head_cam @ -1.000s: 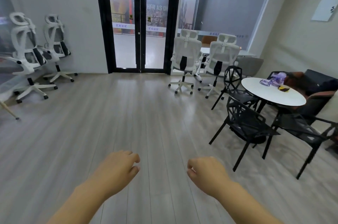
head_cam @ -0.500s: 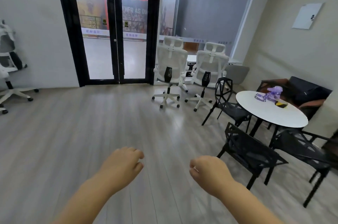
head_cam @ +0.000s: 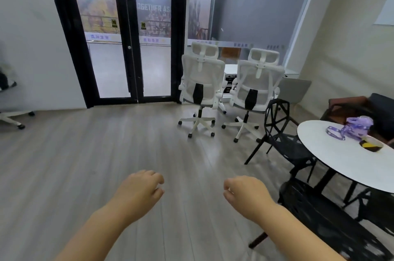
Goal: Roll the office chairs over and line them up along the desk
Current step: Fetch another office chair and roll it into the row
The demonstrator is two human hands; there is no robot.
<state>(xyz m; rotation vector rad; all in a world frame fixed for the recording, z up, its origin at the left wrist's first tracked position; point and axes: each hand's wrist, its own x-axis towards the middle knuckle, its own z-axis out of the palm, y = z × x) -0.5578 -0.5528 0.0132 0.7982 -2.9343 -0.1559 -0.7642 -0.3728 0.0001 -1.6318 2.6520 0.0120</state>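
Two white mesh office chairs stand side by side with their backs to me, the left chair (head_cam: 200, 81) and the right chair (head_cam: 257, 86), both facing a white desk (head_cam: 231, 70) against the far glass wall. A third white office chair (head_cam: 10, 115) is cut off at the left edge. My left hand (head_cam: 138, 192) and my right hand (head_cam: 247, 193) hang low in front of me over bare floor, fingers loosely curled and holding nothing, well short of the chairs.
A round white table (head_cam: 332, 160) at the right carries a purple bottle (head_cam: 354, 127) and a small dark dish (head_cam: 372, 144). Black wire-frame chairs (head_cam: 279, 132) surround it. Black-framed glass doors (head_cam: 128, 32) stand ahead on the left. A dark sofa (head_cam: 362, 109) sits against the right wall.
The view has swung right and moved forward: the two white chairs by the desk look larger and closer, and the chairs on the left have slid almost out of sight. Both hands stay empty.
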